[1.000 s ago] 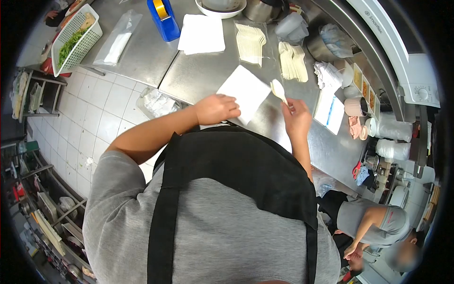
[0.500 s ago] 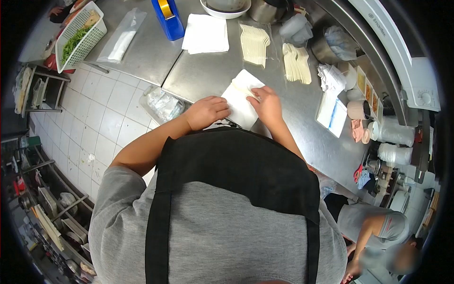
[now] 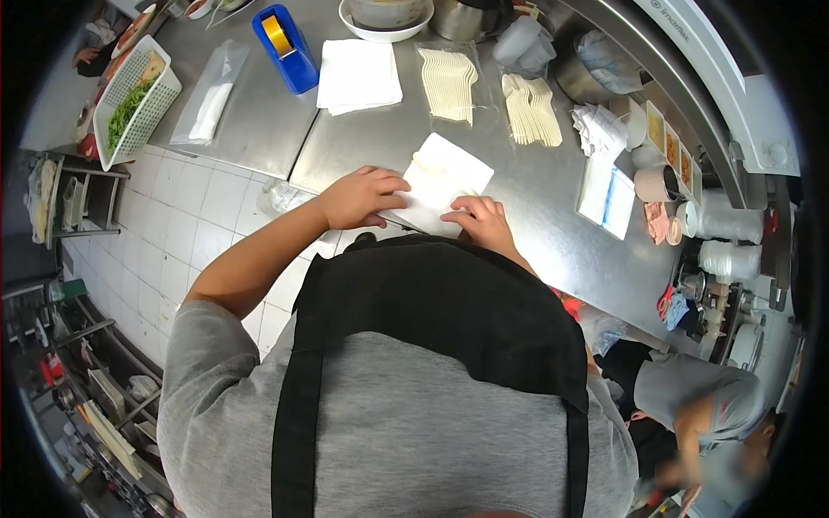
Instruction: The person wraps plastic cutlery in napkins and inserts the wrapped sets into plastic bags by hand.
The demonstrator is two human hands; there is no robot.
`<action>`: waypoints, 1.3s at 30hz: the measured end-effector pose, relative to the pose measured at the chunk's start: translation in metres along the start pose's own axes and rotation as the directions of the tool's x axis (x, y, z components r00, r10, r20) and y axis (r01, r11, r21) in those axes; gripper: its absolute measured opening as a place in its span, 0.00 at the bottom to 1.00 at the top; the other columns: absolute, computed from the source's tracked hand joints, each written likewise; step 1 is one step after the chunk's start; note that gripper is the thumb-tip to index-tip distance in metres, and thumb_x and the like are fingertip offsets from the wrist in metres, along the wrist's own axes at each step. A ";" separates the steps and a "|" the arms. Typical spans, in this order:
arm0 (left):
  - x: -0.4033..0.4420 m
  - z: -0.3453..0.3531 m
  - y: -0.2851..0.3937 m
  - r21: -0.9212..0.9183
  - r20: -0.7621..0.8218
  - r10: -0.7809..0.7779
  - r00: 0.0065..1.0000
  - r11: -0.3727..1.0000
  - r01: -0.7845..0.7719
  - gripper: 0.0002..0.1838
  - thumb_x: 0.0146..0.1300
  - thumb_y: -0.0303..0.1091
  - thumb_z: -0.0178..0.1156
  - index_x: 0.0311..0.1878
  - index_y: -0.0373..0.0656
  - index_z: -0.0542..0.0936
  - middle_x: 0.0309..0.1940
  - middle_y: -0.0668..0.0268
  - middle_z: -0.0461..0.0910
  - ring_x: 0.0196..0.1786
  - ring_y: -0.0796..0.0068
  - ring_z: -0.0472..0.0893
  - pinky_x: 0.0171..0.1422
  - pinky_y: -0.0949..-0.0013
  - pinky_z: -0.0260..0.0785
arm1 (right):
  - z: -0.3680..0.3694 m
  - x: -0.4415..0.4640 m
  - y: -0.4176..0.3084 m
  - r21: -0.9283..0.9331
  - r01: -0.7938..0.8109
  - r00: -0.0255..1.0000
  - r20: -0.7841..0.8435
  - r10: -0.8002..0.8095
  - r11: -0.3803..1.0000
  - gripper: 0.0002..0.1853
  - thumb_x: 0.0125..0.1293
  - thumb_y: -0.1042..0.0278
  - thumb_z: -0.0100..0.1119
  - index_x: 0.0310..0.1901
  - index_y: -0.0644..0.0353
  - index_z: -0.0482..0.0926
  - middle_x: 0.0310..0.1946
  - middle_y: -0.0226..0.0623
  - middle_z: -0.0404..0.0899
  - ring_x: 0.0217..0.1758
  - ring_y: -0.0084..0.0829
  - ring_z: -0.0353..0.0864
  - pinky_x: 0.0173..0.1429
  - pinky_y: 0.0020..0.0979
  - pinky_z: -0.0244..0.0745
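Note:
A white napkin (image 3: 449, 177) lies turned cornerwise on the steel table near its front edge. On it rests pale cutlery (image 3: 429, 164), hard to make out against the white. My left hand (image 3: 364, 197) is at the napkin's left side, fingers bent over its edge. At the lower right corner, my right hand (image 3: 485, 217) touches the napkin with thumb and fingers slightly apart. Beyond them lie a stack of white napkins (image 3: 359, 75), a pack of cream spoons (image 3: 448, 84) and another cream cutlery pile (image 3: 531, 110).
A blue tape dispenser (image 3: 287, 52) and a plastic sleeve (image 3: 210, 99) are at the back left, beside a basket of greens (image 3: 129, 112). On the right are a white packet with a blue stripe (image 3: 607, 198) and food containers (image 3: 673, 155). A co-worker (image 3: 695, 393) stands lower right.
My right hand has brought the spoon from the right onto the napkin, let it go, and moved down to the napkin's lower right corner. My left hand stays at the left edge.

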State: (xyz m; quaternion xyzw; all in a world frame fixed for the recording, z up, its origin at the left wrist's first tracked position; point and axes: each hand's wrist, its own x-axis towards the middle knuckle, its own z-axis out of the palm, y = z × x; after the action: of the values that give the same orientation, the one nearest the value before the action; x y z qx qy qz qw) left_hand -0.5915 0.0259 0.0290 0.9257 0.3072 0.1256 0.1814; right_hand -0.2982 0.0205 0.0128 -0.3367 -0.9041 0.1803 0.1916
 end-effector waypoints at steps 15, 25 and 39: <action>0.005 0.000 -0.001 -0.104 -0.071 0.011 0.997 0.994 -0.018 0.19 0.50 0.37 0.70 0.45 0.46 0.76 0.47 0.66 0.75 0.55 0.59 0.72 0.57 0.59 0.65 | 0.014 -0.016 0.004 -0.116 0.105 0.989 -0.090 -0.116 0.988 0.19 0.54 0.68 0.61 0.49 0.43 0.81 0.55 0.26 0.72 0.59 0.34 0.67 0.62 0.39 0.59; -0.006 0.034 0.007 -0.124 -0.182 -0.003 0.983 0.992 -0.020 0.14 0.51 0.34 0.68 0.40 0.46 0.76 0.43 0.67 0.75 0.50 0.60 0.73 0.54 0.60 0.66 | 0.009 -0.022 -0.001 -0.127 0.067 0.997 -0.014 -0.070 0.990 0.19 0.54 0.67 0.61 0.50 0.45 0.80 0.59 0.28 0.70 0.64 0.36 0.65 0.65 0.40 0.58; 0.012 0.029 0.013 -0.325 -0.286 -0.437 0.853 0.881 0.343 0.20 0.50 0.38 0.71 0.46 0.48 0.78 0.42 0.67 0.79 0.52 0.62 0.74 0.59 0.60 0.62 | 0.008 0.012 0.002 0.348 -0.457 0.801 -0.240 0.549 0.819 0.12 0.65 0.61 0.60 0.42 0.61 0.77 0.24 0.42 0.79 0.28 0.40 0.78 0.34 0.35 0.72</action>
State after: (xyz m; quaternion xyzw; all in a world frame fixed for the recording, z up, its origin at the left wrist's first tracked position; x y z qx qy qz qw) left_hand -0.5654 0.0165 0.0100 0.7733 0.4978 0.2884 0.2664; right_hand -0.3093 0.0278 0.0074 -0.5620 -0.7020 0.2887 0.3287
